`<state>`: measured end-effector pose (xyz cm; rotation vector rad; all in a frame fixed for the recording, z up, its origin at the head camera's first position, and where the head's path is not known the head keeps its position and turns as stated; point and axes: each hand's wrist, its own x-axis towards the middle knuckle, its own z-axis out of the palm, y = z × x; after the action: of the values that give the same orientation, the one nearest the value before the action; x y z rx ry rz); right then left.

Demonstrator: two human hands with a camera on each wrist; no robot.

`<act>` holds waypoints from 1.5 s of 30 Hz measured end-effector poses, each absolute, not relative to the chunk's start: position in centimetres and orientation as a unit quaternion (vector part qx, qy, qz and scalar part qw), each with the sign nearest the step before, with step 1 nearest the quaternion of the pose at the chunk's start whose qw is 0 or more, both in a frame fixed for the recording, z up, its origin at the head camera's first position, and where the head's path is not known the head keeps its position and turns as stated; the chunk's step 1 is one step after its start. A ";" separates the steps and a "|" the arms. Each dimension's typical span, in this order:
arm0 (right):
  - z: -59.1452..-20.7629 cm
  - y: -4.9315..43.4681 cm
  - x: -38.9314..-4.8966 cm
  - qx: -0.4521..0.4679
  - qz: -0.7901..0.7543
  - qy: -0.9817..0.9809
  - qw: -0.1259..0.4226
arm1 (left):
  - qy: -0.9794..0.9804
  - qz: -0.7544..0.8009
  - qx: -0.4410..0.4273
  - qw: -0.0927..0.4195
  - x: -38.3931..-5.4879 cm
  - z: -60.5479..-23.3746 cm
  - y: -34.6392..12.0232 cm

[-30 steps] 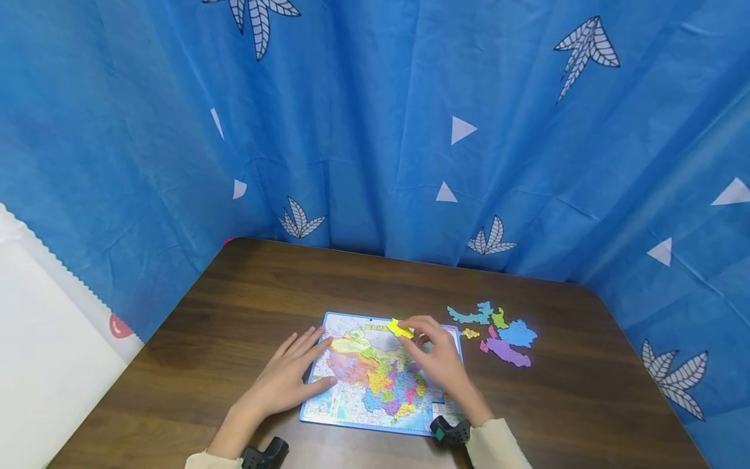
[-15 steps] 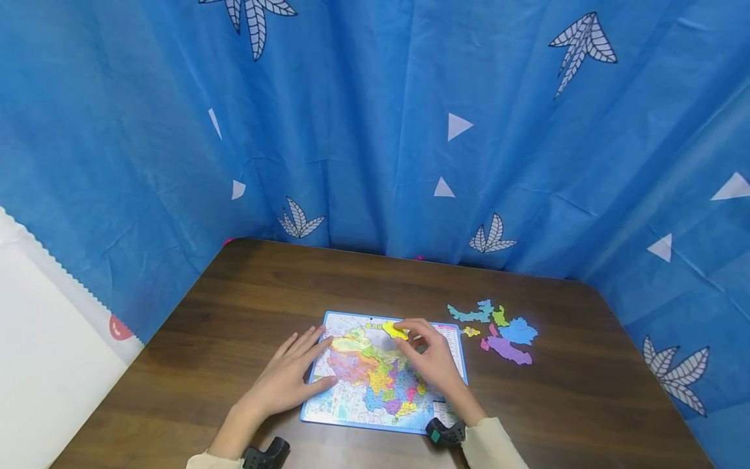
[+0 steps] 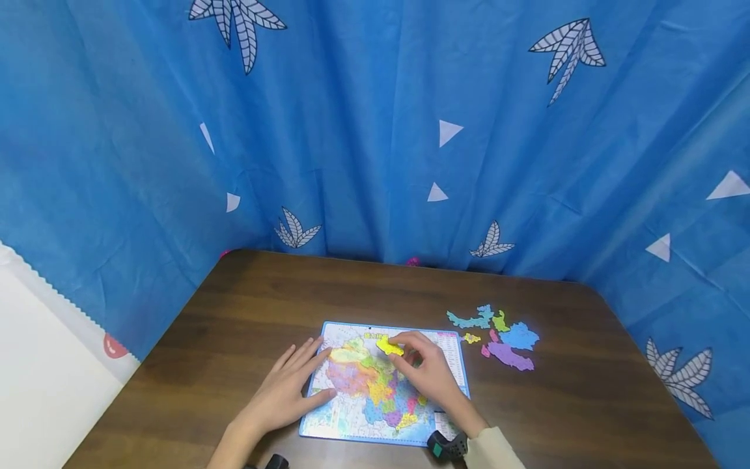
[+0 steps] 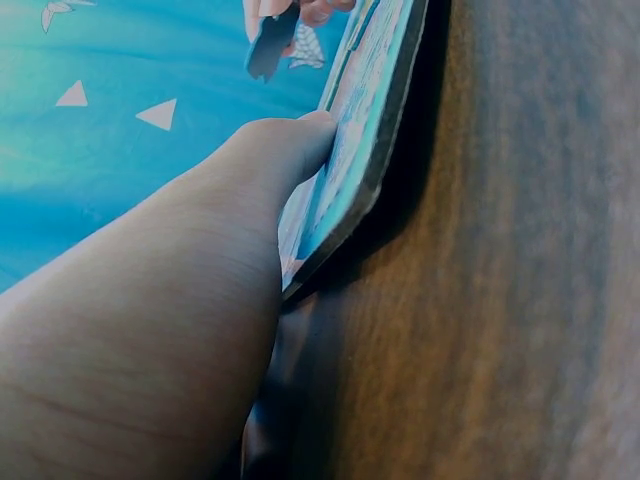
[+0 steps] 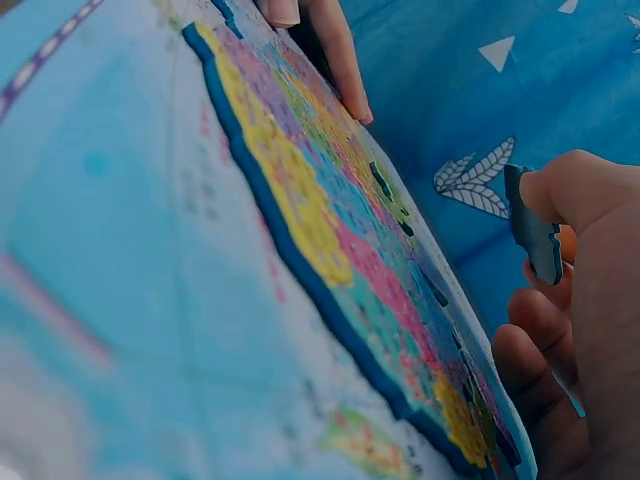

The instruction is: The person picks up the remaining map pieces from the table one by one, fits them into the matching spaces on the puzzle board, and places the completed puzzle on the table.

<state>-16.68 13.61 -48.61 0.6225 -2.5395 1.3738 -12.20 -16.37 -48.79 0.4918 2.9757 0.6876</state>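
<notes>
A map puzzle board (image 3: pixel 336 426) with a blue rim lies on the table, many coloured pieces seated in its middle. My left hand (image 3: pixel 287 391) rests on its left edge with fingers spread; in the left wrist view the thumb (image 4: pixel 290 145) touches the board's surface. Between thumb and fingers, my right hand (image 3: pixel 430 371) pinches a yellow puzzle piece (image 3: pixel 388 346) over the upper part of the board. The right wrist view shows that piece (image 5: pixel 538 238) edge-on, raised clear of the board. Part of the map is hidden under the right hand.
Right of the board lie several loose puzzle pieces: teal (image 3: pixel 469 321), green (image 3: pixel 499 322), blue (image 3: pixel 519 336), purple (image 3: pixel 510 356), pink (image 3: pixel 485 350) and a small yellow one (image 3: pixel 471 338). A blue curtain (image 3: pixel 363 130) hangs behind the wooden table (image 3: pixel 281 286).
My right hand has shifted a little left across the board, still pinching the yellow piece. The left hand keeps its place on the board's edge. The head view has tilted slightly.
</notes>
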 end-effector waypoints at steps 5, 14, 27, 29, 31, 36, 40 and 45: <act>-48.7 13.7 -16.4 0.179 0.458 -0.868 0.067 | 0.961 0.218 0.166 0.028 -12.2 -49.0 -16.2; -48.7 13.6 -16.7 0.193 0.460 -0.864 0.065 | 0.964 0.202 0.168 0.026 -12.4 -48.8 -16.1; -48.8 13.6 -16.9 0.226 0.448 -0.862 0.070 | 0.963 0.209 0.166 0.026 -12.4 -48.7 -16.2; -48.8 13.6 -16.9 0.231 0.448 -0.861 0.072 | 0.962 0.213 0.167 0.026 -12.5 -48.6 -16.2; -48.9 13.6 -17.0 0.239 0.447 -0.858 0.076 | 0.962 0.213 0.167 0.028 -12.5 -48.5 -16.2; -49.0 13.6 -17.0 0.250 0.441 -0.857 0.084 | 0.963 0.211 0.163 0.035 -12.6 -48.6 -16.2; -48.9 13.6 -16.9 0.252 0.441 -0.858 0.081 | 0.963 0.210 0.163 0.038 -12.6 -48.6 -16.4; -48.7 13.5 -17.0 0.241 0.436 -0.864 0.075 | 0.962 0.217 0.165 0.032 -12.6 -48.5 -16.4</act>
<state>-16.99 13.52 -48.68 0.7219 -2.5910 1.3078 -12.62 -16.36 -48.46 0.5083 2.9619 0.6674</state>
